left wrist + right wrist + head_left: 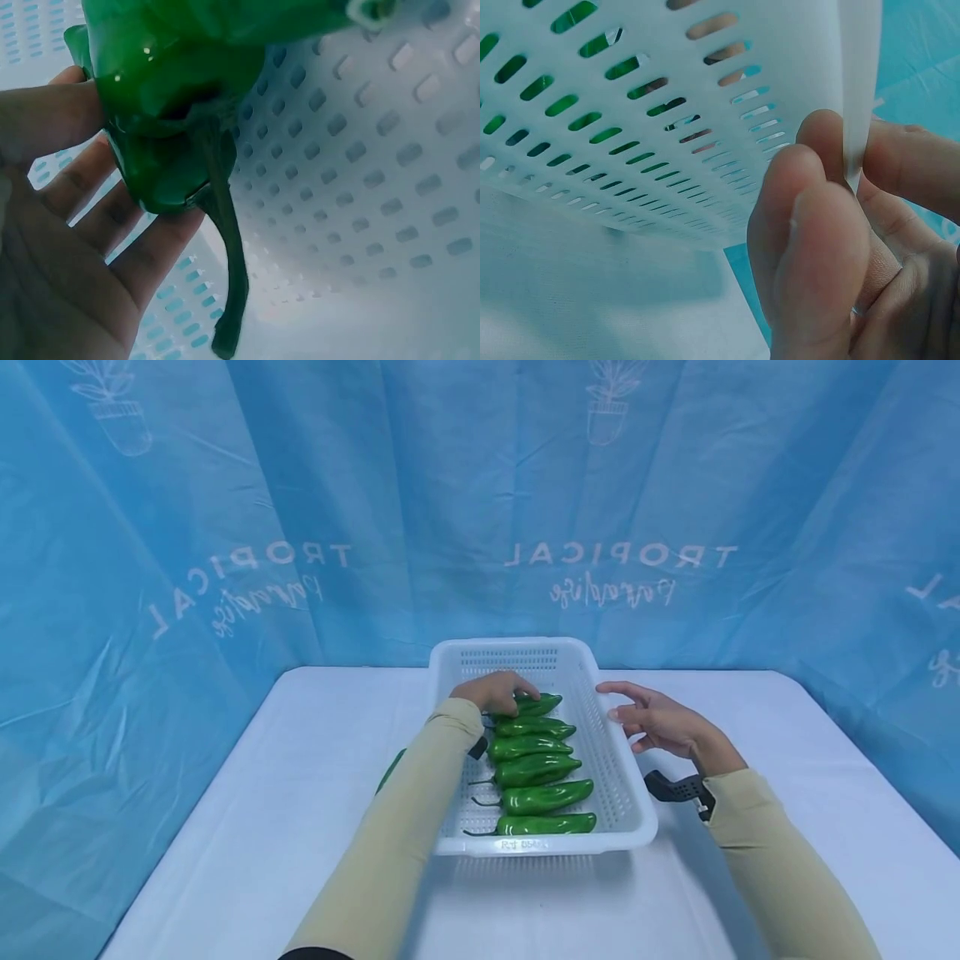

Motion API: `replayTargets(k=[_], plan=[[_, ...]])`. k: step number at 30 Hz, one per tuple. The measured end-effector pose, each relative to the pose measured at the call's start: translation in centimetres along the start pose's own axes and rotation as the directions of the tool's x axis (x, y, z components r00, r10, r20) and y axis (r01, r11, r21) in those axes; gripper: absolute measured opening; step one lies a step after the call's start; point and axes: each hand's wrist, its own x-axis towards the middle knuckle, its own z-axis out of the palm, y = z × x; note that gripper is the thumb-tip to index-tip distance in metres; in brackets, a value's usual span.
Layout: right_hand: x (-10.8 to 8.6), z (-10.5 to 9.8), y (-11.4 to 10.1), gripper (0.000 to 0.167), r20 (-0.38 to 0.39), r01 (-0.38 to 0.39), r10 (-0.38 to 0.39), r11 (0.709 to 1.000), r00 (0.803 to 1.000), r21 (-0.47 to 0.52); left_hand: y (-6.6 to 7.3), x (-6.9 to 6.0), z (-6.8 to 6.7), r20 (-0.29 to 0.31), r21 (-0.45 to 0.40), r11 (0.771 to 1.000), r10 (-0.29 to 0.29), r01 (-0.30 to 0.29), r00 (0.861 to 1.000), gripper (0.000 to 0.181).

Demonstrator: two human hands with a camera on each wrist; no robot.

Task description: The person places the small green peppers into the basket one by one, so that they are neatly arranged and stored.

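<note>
A white perforated plastic basket [630, 810] stands on the table with several glossy green peppers [536, 768] lying in a row inside, stems mostly to the left. My left hand [495, 692] reaches over the far end of the row and holds the farthest green pepper [550, 703]. In the left wrist view, the thumb [45, 120] and fingers lie around a green pepper [165, 169], part of which is hidden behind another pepper. At the basket's right side, my right hand [660, 722] pinches the rim [859, 90] between thumb and fingers.
Another green pepper [390, 770] lies left of the basket, mostly hidden by the left sleeve [397, 843]. The white-covered table [247, 835] extends to both sides. Behind it hangs a blue printed curtain [450, 485].
</note>
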Motion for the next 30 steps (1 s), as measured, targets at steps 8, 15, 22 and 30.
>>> replayTargets(k=[8,15,22,30], plan=[[0.0,-0.1,0.0,0.056,0.005,0.007,-0.007,1.000,1.000,0.000,0.1,-0.1,0.0,0.015,-0.020,1.000,0.006,-0.006,1.000,0.069],[-0.1,-0.1,-0.1,0.055,0.003,0.007,-0.007,1.000,1.000,0.006,0.2,-0.1,-0.1,0.009,-0.014,1.000,0.010,-0.010,1.000,0.068],[-0.2,-0.1,-0.1,0.054,0.006,0.012,-0.012,1.000,1.000,0.016,0.3,-0.2,-0.2,0.011,-0.007,1.000,0.014,-0.014,1.000,0.066],[-0.1,-0.1,0.0,0.056,-0.004,-0.002,0.002,1.000,1.000,0.006,1.2,-0.9,-1.4,0.066,-0.071,0.997,0.008,-0.003,0.998,0.061]])
